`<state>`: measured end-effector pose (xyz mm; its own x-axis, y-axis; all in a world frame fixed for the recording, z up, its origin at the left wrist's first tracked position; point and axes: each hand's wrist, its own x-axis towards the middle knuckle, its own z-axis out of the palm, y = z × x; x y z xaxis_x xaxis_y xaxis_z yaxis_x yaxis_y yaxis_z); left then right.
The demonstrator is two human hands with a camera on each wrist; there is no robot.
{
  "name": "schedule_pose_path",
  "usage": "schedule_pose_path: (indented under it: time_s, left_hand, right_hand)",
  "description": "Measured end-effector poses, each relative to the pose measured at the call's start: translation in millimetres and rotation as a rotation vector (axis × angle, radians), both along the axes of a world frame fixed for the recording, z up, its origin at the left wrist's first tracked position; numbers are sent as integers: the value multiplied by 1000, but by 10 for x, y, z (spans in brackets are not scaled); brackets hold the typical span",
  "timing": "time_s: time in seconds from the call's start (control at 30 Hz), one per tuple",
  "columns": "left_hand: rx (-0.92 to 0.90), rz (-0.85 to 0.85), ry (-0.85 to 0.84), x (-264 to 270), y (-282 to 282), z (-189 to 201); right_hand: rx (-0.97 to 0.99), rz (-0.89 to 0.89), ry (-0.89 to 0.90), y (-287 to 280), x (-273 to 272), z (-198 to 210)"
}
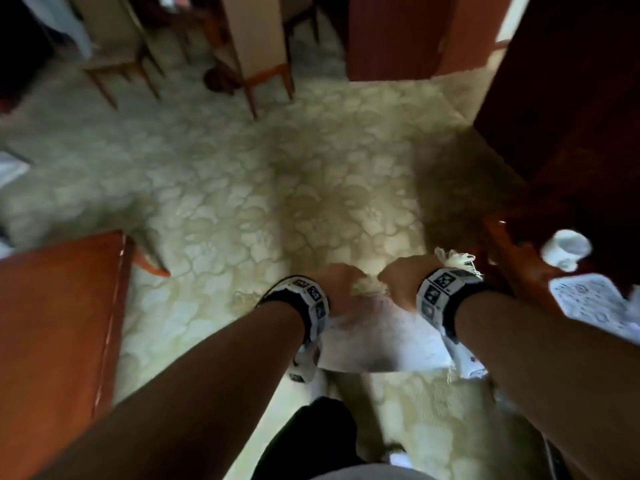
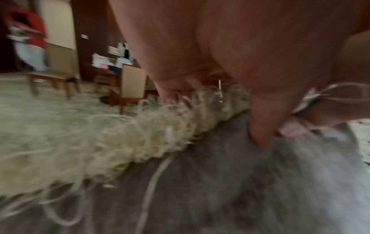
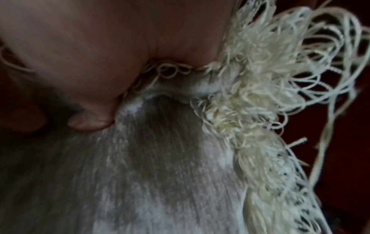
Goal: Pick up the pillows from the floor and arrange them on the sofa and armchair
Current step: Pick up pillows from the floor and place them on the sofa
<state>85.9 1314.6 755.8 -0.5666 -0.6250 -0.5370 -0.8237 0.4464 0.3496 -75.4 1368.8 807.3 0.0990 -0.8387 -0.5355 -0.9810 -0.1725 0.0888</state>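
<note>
Two hands grip one pillow [image 1: 372,336], a pale grey cushion edged with cream fringe [image 1: 453,259], and carry it off the floor above the patterned carpet [image 1: 242,188]. In the head view the left hand [image 1: 334,278] and the right hand [image 1: 403,277] sit side by side along the pillow's far edge, close together but not touching, each with the fingers curled down over the fringe and into the fabric. The left wrist view shows the left hand [image 2: 230,66] with its fingers [image 2: 258,126] pressed into the grey cover just beside the fringe [image 2: 160,131], which trails off in loose loops. The right wrist view shows the right hand [image 3: 100,55] bunching the fabric [image 3: 160,158] at a corner, a fingertip [image 3: 90,121] dug into the cover and the fringe [image 3: 260,79] spilling out past the hand. Only this one pillow is in view. One wooden desk [image 1: 59,323] juts in at the left edge of the head view; on the right, dark wooden furniture [image 1: 571,116] carries one white cup [image 1: 566,249] and one printed sheet [image 1: 595,303], both blurred. Two light upholstered chairs [image 1: 249,46] with wooden legs stand at the far edge of the carpet. At the bottom edge, the person's dark clothing [image 1: 311,441] is visible between the forearms.
</note>
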Motion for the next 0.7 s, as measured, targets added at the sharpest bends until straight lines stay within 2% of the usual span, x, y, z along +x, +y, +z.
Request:
schedule_pose_path:
  time_s: [0.1, 0.2, 0.33, 0.57, 0.7]
  left_hand:
    - [31, 187, -11, 748, -484, -165]
    - [12, 234, -104, 1410, -868, -379]
    - [10, 387, -83, 2127, -1467, -493]
    - [-27, 520, -106, 3200, -2308, -391]
    - [-77, 617, -108, 3589, -2661, -376]
  right_hand:
    - [-19, 71, -25, -548, 375, 102]
    - [-64, 108, -16, -1086, 750, 186]
    - [-39, 126, -22, -1888, 1342, 266]
    - [-8, 254, 18, -3048, 2471, 315]
    - [-34, 305, 41, -3628, 2848, 247]
